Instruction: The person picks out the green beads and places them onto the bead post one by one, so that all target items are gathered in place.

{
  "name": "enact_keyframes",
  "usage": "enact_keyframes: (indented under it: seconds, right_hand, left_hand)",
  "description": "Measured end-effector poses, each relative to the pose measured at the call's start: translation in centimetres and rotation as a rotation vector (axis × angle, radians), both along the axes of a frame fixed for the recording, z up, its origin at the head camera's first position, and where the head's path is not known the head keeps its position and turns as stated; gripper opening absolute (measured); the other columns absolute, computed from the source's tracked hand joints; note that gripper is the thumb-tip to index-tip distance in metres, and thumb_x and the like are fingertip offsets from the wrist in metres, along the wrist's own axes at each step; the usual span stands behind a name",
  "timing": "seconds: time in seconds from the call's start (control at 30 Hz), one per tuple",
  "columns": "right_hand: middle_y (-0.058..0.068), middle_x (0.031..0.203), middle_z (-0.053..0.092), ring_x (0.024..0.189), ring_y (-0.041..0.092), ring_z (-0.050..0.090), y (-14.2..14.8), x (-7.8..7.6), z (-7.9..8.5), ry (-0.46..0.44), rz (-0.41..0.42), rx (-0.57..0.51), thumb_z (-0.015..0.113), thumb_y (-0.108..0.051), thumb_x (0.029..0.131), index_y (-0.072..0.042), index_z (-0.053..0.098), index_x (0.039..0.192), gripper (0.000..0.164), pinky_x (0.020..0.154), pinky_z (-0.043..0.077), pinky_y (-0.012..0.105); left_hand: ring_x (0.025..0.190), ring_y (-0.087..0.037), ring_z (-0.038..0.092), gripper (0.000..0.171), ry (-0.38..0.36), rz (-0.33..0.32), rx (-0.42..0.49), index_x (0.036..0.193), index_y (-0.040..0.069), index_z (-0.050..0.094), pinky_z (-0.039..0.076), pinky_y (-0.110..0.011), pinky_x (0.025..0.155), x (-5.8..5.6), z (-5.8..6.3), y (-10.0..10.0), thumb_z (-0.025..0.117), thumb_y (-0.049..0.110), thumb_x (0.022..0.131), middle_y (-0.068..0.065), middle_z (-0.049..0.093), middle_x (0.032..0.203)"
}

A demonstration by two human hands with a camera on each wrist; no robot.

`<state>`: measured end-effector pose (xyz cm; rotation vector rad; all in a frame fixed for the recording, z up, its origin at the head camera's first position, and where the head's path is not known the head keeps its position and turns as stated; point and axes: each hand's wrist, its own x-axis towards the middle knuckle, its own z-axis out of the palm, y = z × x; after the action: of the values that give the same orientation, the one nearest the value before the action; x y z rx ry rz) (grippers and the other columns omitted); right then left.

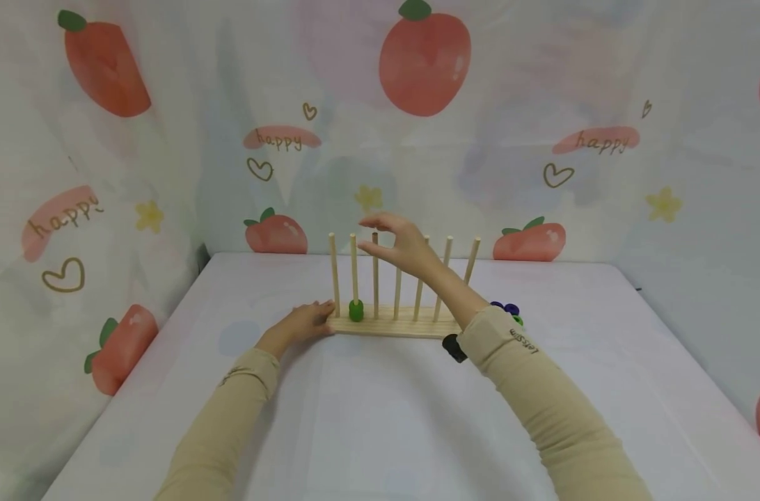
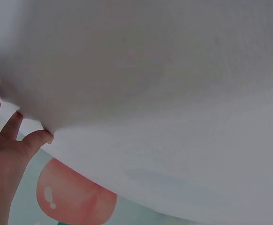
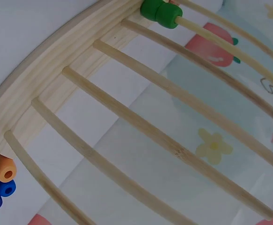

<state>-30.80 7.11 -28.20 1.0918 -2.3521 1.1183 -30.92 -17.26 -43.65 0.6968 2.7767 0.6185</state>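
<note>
A wooden rack [image 1: 380, 330] with several upright rods stands on the table. Two green beads [image 1: 356, 311] sit stacked at the foot of the second rod from the left; the right wrist view shows them at the top. My left hand [image 1: 301, 323] holds the rack's left end, thumb in front and fingers behind. In the left wrist view, some of its fingers [image 2: 35, 139] are spread over the cloth. Above the rods, my right hand [image 1: 401, 243] is raised near the top of the darker third rod, its thumb and fingers apart with nothing visible between them.
Loose blue, green and orange beads [image 3: 5, 168] lie beyond the rack's right end, partly behind my right sleeve [image 1: 499, 334] in the head view. A black object [image 1: 454, 348] shows below the right wrist. A patterned cloth wall [image 1: 417, 174] rises behind the table.
</note>
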Motion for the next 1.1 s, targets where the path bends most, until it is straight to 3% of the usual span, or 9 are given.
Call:
enact_keyframes:
  seconds: [0.43, 0.9, 1.1]
  right_hand:
    - [0.02, 0.114, 0.065, 0.108, 0.032, 0.059, 2.2, 1.6, -0.8, 0.095, 0.013, -0.05, 0.069, -0.004, 0.084, 0.005, 0.063, 0.113, 0.031, 0.094, 0.048, 0.045]
    - [0.02, 0.112, 0.066, 0.106, 0.032, 0.061, 4.2, 3.1, -1.7, 0.136, -0.007, -0.09, 0.07, 0.0, 0.081, 0.006, 0.064, 0.111, 0.031, 0.092, 0.049, 0.044]
    - [0.019, 0.113, 0.066, 0.106, 0.032, 0.06, 5.6, 3.8, -2.7, 0.106, -0.05, -0.07, 0.07, -0.001, 0.082, 0.004, 0.064, 0.112, 0.031, 0.092, 0.048, 0.046]
  left_hand:
    - [0.135, -0.048, 0.03, 0.063, 0.022, -0.016, -0.004, 0.141, -0.003, 0.037, 0.02, -0.073, 0.102, 0.2, 0.4, 0.1, 0.062, 0.025, 0.091, -0.02, 0.033, 0.148]
    - [0.136, -0.048, 0.028, 0.063, 0.006, -0.025, -0.007, 0.142, -0.003, 0.036, 0.019, -0.073, 0.102, 0.0, 0.4, 0.2, 0.061, 0.026, 0.092, -0.019, 0.032, 0.149]
    - [0.135, -0.048, 0.03, 0.064, 0.008, -0.025, -0.02, 0.141, -0.003, 0.037, 0.02, -0.073, 0.102, 0.0, 0.3, 0.2, 0.062, 0.027, 0.091, -0.019, 0.033, 0.149]
